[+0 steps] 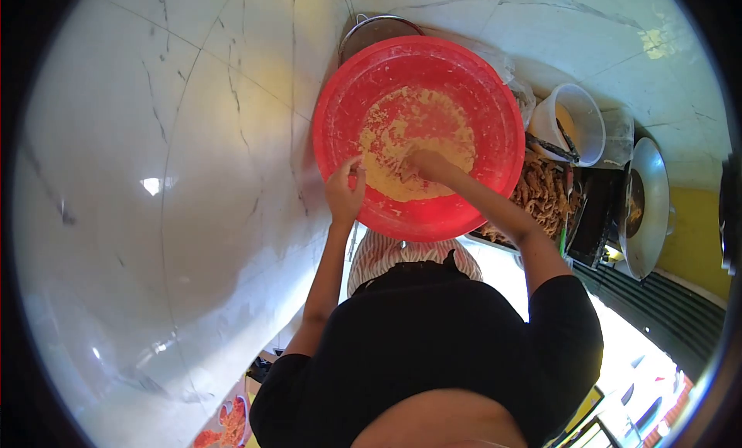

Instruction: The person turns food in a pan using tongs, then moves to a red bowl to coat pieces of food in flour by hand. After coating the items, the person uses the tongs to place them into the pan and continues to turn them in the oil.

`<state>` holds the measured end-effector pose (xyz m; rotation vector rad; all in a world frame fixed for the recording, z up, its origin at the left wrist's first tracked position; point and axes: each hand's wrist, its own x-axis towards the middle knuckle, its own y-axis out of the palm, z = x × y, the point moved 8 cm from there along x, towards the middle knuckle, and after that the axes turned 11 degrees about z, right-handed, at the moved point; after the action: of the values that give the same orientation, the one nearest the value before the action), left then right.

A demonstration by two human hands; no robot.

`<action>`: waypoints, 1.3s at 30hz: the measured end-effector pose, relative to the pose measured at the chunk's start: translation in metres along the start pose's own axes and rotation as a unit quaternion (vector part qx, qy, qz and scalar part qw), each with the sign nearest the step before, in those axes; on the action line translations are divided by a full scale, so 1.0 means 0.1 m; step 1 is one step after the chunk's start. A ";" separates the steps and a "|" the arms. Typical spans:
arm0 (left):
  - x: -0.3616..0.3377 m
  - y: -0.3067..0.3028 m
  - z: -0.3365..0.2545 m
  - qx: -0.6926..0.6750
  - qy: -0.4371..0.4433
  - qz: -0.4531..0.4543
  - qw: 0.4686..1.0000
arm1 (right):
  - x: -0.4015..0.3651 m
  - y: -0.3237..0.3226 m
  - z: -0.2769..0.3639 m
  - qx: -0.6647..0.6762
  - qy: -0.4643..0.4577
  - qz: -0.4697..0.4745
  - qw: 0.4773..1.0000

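Note:
A wide red basin [421, 55] stands in front of me, with a yellowish, floury mixture [394, 187] spread over its bottom and smeared up its sides. My left hand [345, 191] is closed at the basin's near left rim, thumb and fingers bent over the edge. Reaching in from the right, my right hand [423, 165] is down in the mixture near the middle. Its fingers are mostly hidden in the yellow mass.
Brown fried-looking strips [541, 193] lie in a tray right of the basin. Beyond them stand a white tub [591, 127] with yellowish contents and a large metal pan [653, 208]. A marble-patterned wall [193, 139] runs close along the left. Orange pieces [232, 425] sit in a bowl at lower left.

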<state>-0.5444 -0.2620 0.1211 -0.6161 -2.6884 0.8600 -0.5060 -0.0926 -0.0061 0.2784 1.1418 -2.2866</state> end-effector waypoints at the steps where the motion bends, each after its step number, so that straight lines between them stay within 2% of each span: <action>1: 0.00 0.01 0.03 -0.003 0.001 0.008 1.000 | 0.03 0.01 0.04 -0.026 0.000 0.002 1.000; 6: 0.00 0.01 0.05 -0.009 0.020 0.008 1.000 | 0.04 0.03 0.06 -0.039 0.007 -0.022 0.999; 8: 0.02 0.00 0.04 -0.012 0.033 0.019 0.999 | 0.00 0.02 -0.04 0.050 0.023 -0.040 0.998; 9: 0.02 0.01 0.03 -0.013 0.043 0.025 0.999 | 0.01 -0.04 -0.01 0.049 0.029 -0.038 0.998; 11: 0.04 -0.02 0.00 -0.023 0.044 0.043 0.998 | 0.04 -0.25 -0.15 0.256 0.114 -0.063 0.958; 12: 0.06 -0.01 0.00 -0.026 0.049 0.058 0.997 | 0.09 -0.26 -0.20 0.253 0.116 -0.062 0.959; 14: 0.07 -0.03 0.05 -0.026 0.055 0.054 0.997 | 0.16 -0.42 -0.23 0.181 0.057 -0.177 0.966; 15: 0.08 -0.04 0.07 -0.024 0.060 0.052 0.997 | 0.20 -0.39 -0.23 0.179 0.058 -0.177 0.966; 17: 0.11 -0.05 0.10 -0.028 0.061 0.053 0.996 | 0.30 -0.27 0.07 0.025 -0.087 -0.132 0.987; 18: 0.12 -0.06 0.11 -0.030 0.060 0.054 0.996 | 0.28 -0.25 0.13 0.024 -0.086 -0.131 0.987; 20: 0.13 -0.07 0.09 -0.027 0.062 0.052 0.996 | 0.22 -0.12 0.19 0.022 -0.046 -0.061 0.997; 24: 0.11 -0.04 0.15 -0.029 0.067 0.041 0.996 | 0.21 0.16 0.00 -0.031 -0.052 -0.074 0.995; 25: 0.11 -0.04 0.14 -0.028 0.065 0.045 0.996 | 0.24 0.12 -0.16 0.158 -0.054 -0.094 0.982; 26: 0.11 -0.04 0.12 -0.021 0.067 0.047 0.996 | 0.28 0.10 -0.33 0.342 -0.055 -0.110 0.932; 27: 0.11 -0.05 0.10 -0.015 0.070 0.046 0.996 | 0.41 0.10 -0.49 0.344 -0.054 -0.110 0.931; 29: 0.10 -0.05 0.10 -0.015 0.070 0.047 0.996 | 0.56 -0.04 -0.83 0.368 -0.092 -0.259 0.888; 30: 0.10 -0.04 0.11 -0.018 0.073 0.043 0.996 | 0.55 -0.12 -0.67 0.366 -0.092 -0.260 0.889; 31: 0.10 -0.03 0.10 -0.017 0.074 0.044 0.996 | 0.42 -0.38 -0.34 0.212 -0.047 -0.316 0.923; 32: 0.10 -0.04 0.09 -0.007 0.076 0.041 0.996 | 0.33 -0.53 -0.05 0.052 -0.001 -0.364 0.930; 33: 0.09 -0.05 0.09 0.004 0.079 0.038 0.996 | 0.38 -0.47 0.02 0.054 -0.002 -0.365 0.930; 35: 0.09 -0.06 0.07 0.004 0.080 0.035 0.996 | 0.56 -0.26 0.00 0.195 0.014 -0.303 0.933; 36: 0.09 -0.07 0.06 0.000 0.081 0.032 0.996 | 0.59 -0.23 0.07 0.195 0.011 -0.304 0.932; 38: 0.09 -0.08 0.05 -0.003 0.080 0.026 0.996 | 0.58 -0.23 0.34 0.126 -0.064 -0.340 0.930; 39: 0.09 -0.08 0.05 -0.007 0.078 0.023 0.997 | 0.59 -0.16 0.34 0.126 -0.064 -0.340 0.930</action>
<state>-0.5563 -0.2667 0.1229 -0.7196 -2.5520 0.7703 -0.5614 -0.1350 0.0006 -0.2150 0.9690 -3.0112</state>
